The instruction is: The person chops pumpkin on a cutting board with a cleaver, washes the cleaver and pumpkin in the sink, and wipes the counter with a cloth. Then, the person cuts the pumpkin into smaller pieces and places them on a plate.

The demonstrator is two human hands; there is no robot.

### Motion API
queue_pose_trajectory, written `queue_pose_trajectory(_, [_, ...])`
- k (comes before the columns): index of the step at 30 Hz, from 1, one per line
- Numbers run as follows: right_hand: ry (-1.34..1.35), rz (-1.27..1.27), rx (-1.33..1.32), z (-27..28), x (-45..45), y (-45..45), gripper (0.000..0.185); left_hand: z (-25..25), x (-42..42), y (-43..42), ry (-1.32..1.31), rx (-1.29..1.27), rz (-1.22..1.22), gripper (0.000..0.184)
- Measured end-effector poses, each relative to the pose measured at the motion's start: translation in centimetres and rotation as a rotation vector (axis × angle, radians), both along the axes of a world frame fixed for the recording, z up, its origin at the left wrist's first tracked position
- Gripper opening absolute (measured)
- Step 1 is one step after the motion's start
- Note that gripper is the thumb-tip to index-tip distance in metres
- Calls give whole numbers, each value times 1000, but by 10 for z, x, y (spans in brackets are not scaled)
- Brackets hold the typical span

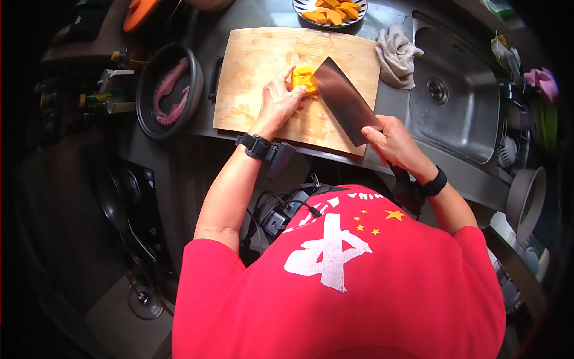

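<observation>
On the wooden cutting board [251, 66] lies a piece of orange pumpkin [304, 78]. My left hand [280, 96] grips it from the left, with fingers along its far and near sides. A wide cleaver [344, 99] is in my right hand [391, 140], whose fingers wrap its handle. The blade slants up to the left, and its far corner is beside the pumpkin's right edge; whether it touches is hard to tell. Beyond the board, cut pumpkin pieces [332, 12] rest in a striped plate [299, 7].
A grey cloth [397, 57] lies between the board and the steel sink [457, 119] on the right. Left of the board stands a dark bowl [141, 99] with pink tentacle-like pieces [170, 81]. An orange-lidded pot [140, 13] is at the far left.
</observation>
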State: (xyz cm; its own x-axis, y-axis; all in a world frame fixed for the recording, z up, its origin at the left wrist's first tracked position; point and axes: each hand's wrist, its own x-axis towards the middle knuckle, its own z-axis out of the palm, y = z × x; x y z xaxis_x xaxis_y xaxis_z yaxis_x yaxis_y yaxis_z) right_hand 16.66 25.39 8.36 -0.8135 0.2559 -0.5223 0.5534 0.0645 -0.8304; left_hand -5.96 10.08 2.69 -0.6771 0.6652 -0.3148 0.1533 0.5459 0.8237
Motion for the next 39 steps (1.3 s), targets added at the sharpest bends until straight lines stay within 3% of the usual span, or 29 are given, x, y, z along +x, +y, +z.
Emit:
queue_pose_trajectory(9, [11,49,-53,-14,-1,-4,21,3,-3,0,-130,25,-13,58])
queue_pose_trajectory(12, [13,23,37,-17,0,-5,22,-2,-11,-2,-270,87,-25,60])
queue_pose_trajectory(14, [136,155,393,-32,2,1,21,-3,-12,-4,-314,117,-28,60])
queue_pose_trajectory(21, [181,191,482,-33,2,-2,16,-1,-18,-7,-433,159,1,62])
queue_pose_trajectory(24, [201,242,670,-31,3,-2,15,-4,-20,-8,-515,196,39,61])
queue_pose_trajectory(30, [298,286,737,-24,-3,14,15,-5,-26,-7,-492,152,-23,62])
queue_pose_trajectory(32, [116,140,282,-18,-4,16,16,-2,-25,-6,-499,142,2,63])
queue_pose_trajectory(35, [56,11,73,-11,-4,11,20,-5,-24,-7,-522,156,46,64])
queue_pose_trajectory(39, [95,-2,59,-10,-5,5,20,-7,-22,-8,-541,245,56,63])
